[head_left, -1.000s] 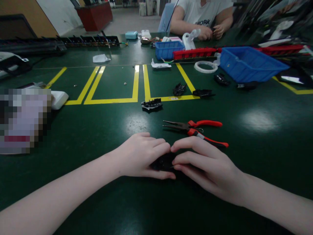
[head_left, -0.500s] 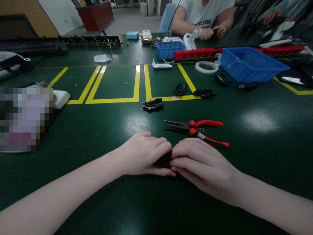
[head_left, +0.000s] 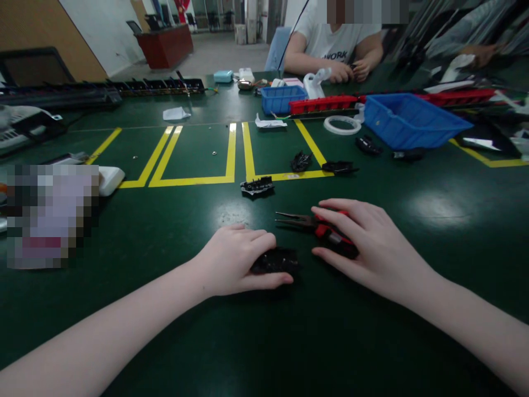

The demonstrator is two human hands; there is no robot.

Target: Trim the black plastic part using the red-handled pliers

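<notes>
Low over the green table, my left hand (head_left: 239, 259) grips a small black plastic part (head_left: 278, 260) between thumb and fingers. Its right end shows; the rest is hidden by the fingers. Just to the right, my right hand (head_left: 359, 237) is spread over the red handles of the long-nose pliers (head_left: 303, 221), thumb and fingers apart on either side. The pliers lie on the table with their thin jaws pointing left. Whether the fingers touch the handles, I cannot tell. Beyond the hands lies a black part with a light edge (head_left: 257, 187).
More black parts (head_left: 301, 161) lie near the yellow tape lines (head_left: 190, 180). Behind them stand a large blue bin (head_left: 413, 124), a smaller blue bin (head_left: 283, 101) and a white tape roll (head_left: 342, 125). A person (head_left: 334, 52) sits across the table. A blurred-out object (head_left: 53, 215) lies at left.
My right hand has let go of the black part and moved right and away from me, over the pliers. The left hand keeps hold of the part. The view has tilted up slightly.
</notes>
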